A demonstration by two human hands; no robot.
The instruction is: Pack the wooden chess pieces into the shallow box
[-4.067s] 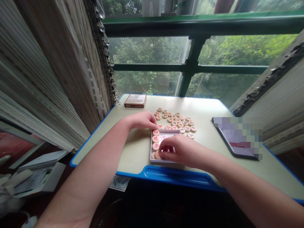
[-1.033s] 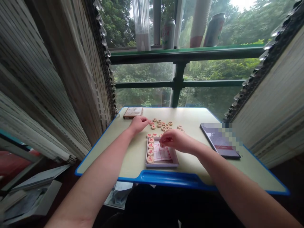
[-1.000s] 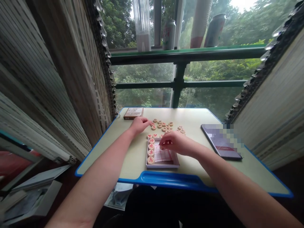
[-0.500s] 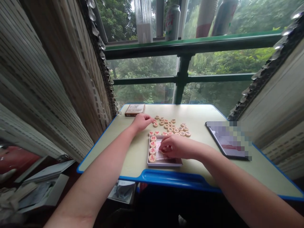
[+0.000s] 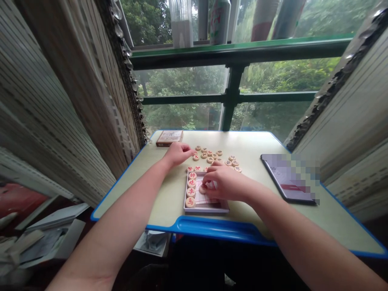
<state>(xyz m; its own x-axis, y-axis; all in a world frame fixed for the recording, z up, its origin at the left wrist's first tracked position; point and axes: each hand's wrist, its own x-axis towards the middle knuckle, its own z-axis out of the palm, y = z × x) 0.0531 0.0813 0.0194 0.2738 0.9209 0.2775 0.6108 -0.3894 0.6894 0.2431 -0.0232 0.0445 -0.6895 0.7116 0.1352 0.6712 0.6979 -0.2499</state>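
My right hand (image 5: 226, 182) is over a shallow white box (image 5: 209, 210), its fingers closed on a round wooden Chinese chess piece (image 5: 203, 188). Inside the box, a column of pieces with red characters lines the left wall, among them a red-marked piece (image 5: 190, 202) nearest me. On the table beyond the box, my left hand (image 5: 178, 154) pinches at the edge of a red-marked piece (image 5: 195, 153), mostly hidden by the fingertips. More loose pieces (image 5: 209, 160), red and dark-marked, lie scattered behind the box, some covered by my right hand.
A small brown-edged box (image 5: 169, 138) rests at the table's back left. On the right lies a tablet-like device (image 5: 281, 178), partly blurred out. The pale table (image 5: 127, 202) has a blue rim with a tray (image 5: 218, 228) in front. Curtains flank both sides; green window bars stand behind.
My right hand has lifted and shifted slightly, so the piece in its fingers and more of the paper in the box show. The left hand stays by the same piece. The view has shifted a little.
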